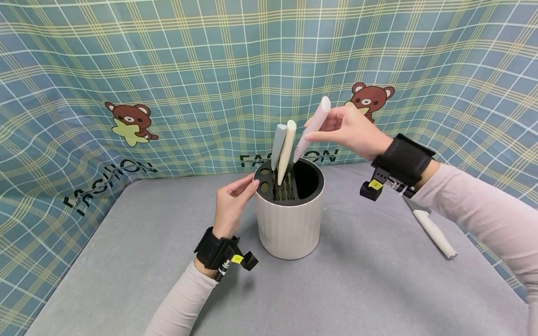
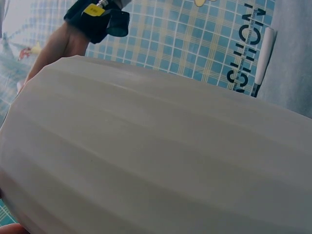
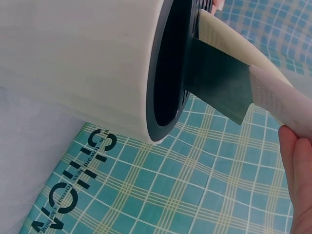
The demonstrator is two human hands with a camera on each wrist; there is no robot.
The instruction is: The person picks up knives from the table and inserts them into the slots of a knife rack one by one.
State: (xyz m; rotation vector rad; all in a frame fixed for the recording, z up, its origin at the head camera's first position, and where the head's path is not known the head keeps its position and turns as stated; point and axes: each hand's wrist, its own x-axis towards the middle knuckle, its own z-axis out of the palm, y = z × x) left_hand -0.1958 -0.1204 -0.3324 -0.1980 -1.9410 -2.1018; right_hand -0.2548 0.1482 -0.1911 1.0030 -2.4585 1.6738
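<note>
Right wrist view alone clearly shows the blade [image 3: 219,80]; the right hand [image 1: 350,130] pinches the pink-handled knife [image 1: 312,125], slanting tip-down leftward into the knife block [image 1: 290,228] the left hand [image 1: 232,205] grips

Bright, even light fills the head view, leaving soft shadows on the grey tabletop [image 1: 126,261]; lines on the plaid cloth [image 1: 189,93] bow toward the edges (wide-angle distortion). The left wrist view is dimmer — hazy at upper left, the ribbed container [image 2: 156,141] shaded and soft.
</note>
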